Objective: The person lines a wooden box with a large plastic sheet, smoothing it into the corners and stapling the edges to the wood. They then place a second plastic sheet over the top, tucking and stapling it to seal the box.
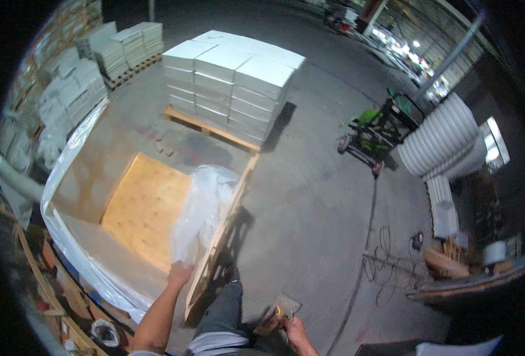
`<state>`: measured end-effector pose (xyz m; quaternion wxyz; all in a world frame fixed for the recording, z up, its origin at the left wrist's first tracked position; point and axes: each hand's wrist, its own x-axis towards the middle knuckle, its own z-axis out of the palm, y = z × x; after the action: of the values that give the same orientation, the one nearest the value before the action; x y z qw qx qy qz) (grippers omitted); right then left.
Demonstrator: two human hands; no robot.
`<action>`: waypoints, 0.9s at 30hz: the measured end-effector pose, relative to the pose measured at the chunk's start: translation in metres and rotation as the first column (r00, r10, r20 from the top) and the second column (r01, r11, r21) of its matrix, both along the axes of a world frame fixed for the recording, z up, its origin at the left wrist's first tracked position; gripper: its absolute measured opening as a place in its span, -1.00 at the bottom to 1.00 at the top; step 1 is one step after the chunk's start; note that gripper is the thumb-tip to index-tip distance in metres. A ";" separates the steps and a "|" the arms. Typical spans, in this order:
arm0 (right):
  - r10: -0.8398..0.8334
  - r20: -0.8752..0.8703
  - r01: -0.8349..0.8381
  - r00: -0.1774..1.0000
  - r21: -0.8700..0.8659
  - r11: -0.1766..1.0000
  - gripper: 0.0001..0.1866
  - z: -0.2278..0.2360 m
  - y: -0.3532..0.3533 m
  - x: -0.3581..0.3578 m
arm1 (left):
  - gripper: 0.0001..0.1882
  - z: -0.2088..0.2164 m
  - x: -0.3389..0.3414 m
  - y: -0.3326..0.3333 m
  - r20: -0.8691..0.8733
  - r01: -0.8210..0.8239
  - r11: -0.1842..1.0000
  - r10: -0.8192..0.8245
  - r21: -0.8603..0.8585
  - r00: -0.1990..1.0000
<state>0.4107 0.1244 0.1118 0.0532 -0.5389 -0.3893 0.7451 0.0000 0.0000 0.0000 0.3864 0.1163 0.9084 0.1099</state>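
Observation:
In front of me stands a big open box frame with a wooden side [219,237] and walls draped in clear plastic film [72,139]. A plywood panel [146,202] forms its bottom. Crumpled translucent plastic sheet [206,193] lies over the right part of the panel and the wooden side. My left hand [181,273] is closed on the near end of this sheet, inside the wooden side. Low at my right, my right hand [295,332] is closed round a hand tool [280,311] with a flat greyish plate and a yellow-orange part; its exact kind is unclear.
A pallet of stacked white blocks [232,77] stands beyond the box. More pale stacks [75,83] line the left. To the right are a green-and-black wheeled machine [375,127], a ribbed pipe coil [440,139] and cables [387,261] on the concrete floor [310,202].

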 end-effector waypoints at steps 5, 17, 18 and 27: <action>0.174 0.077 -0.178 0.982 0.048 0.983 -0.74 0.030 0.060 -0.039 | -0.45 -0.033 -0.001 0.004 -0.147 -0.102 0.972 0.071 -0.214 0.987; 0.451 -0.102 -0.447 0.887 0.059 0.892 -0.74 0.108 0.195 -0.267 | -0.65 -0.065 -0.069 -0.015 -0.211 -0.523 0.826 0.561 0.211 0.801; 0.601 -0.068 -0.578 0.796 0.206 0.789 -0.71 0.107 0.203 -0.297 | -0.62 -0.062 -0.076 -0.018 -0.258 -0.514 0.822 0.567 0.245 0.782; 0.758 0.505 -0.703 -0.413 0.352 -0.618 -0.49 -0.029 0.202 -0.549 | -0.64 -0.050 -0.095 -0.026 -0.261 -0.604 0.687 0.719 0.404 0.644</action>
<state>-0.1381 0.3265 0.0826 -0.4117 0.1410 -0.8601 0.2660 -0.0953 -0.0256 -0.0497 0.1038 -0.1541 0.9197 0.3459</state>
